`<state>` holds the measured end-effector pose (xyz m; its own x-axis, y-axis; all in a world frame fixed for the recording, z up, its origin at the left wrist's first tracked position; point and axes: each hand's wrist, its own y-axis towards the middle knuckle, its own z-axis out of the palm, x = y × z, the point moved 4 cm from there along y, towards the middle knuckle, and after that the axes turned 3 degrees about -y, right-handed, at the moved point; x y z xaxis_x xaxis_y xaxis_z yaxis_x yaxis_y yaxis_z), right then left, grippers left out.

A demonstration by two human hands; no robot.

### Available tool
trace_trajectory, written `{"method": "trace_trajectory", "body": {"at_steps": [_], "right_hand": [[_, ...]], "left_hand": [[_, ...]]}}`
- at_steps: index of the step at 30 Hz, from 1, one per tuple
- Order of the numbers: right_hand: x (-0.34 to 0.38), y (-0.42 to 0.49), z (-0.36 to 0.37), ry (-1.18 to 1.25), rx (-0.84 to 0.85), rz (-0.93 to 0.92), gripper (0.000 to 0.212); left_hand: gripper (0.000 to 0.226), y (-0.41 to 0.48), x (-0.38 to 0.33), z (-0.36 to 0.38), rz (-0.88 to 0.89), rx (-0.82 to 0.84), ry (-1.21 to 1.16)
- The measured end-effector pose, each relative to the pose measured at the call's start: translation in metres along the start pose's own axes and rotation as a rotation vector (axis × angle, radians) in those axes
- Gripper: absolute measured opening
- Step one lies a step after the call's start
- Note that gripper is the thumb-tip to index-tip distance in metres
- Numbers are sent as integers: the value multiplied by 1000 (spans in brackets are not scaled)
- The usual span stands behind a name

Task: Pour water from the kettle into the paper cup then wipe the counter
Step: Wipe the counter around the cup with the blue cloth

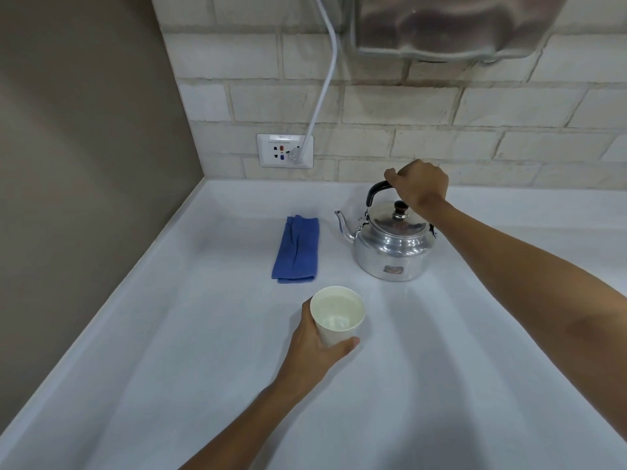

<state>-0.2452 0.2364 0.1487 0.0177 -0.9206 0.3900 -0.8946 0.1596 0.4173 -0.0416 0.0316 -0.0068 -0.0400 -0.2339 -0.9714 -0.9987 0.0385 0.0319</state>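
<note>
A shiny metal kettle [390, 245] stands upright on the white counter [169, 334], spout pointing left. My right hand [419, 186] is closed around its black handle from above. In front of it, a white paper cup [337, 315] stands on the counter with clear water in it. My left hand [314, 351] wraps around the cup's left and near side. A folded blue cloth [297, 254] lies flat to the left of the kettle, touched by neither hand.
A brick-tiled wall runs along the back, with a socket plate [284, 150] and a white cable [325, 79] plugged in. A metal appliance [451, 25] hangs on the wall above the kettle. A brown side wall [84, 164] bounds the counter's left.
</note>
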Motion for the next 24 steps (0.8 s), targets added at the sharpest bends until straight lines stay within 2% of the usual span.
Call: {"method": "trace_trajectory", "body": {"at_steps": [6,9,11,13,15,17,19,22,24], "right_hand": [[0,-6,-2,-62,11,-39,54],[6,-29,-14,-38,-154,-134,41],[7,-64,-23,81,-287,-187,38],[0,-112,-22,190,-319,-203,37],[-15,-161,-4,172,-166,-157,41],[-33,-201,22,63,82,-57,48],[-47,-228,44,-54,269,14,57],[-55,-248,62,-170,405,35,65],[-56,-252,65,-200,393,34,79]], "left_hand": [[80,0,-3,0,-3,9,-4],[90,-2,-1,-10,20,90,-5],[97,-8,1,-28,41,133,47],[90,-12,1,-55,92,91,141],[77,-6,-1,-83,117,-14,195],[66,13,-5,-100,95,-108,231],[56,41,-18,-101,144,-143,271],[46,90,-29,-81,227,-102,380],[44,123,-28,-64,226,-64,453]]}}
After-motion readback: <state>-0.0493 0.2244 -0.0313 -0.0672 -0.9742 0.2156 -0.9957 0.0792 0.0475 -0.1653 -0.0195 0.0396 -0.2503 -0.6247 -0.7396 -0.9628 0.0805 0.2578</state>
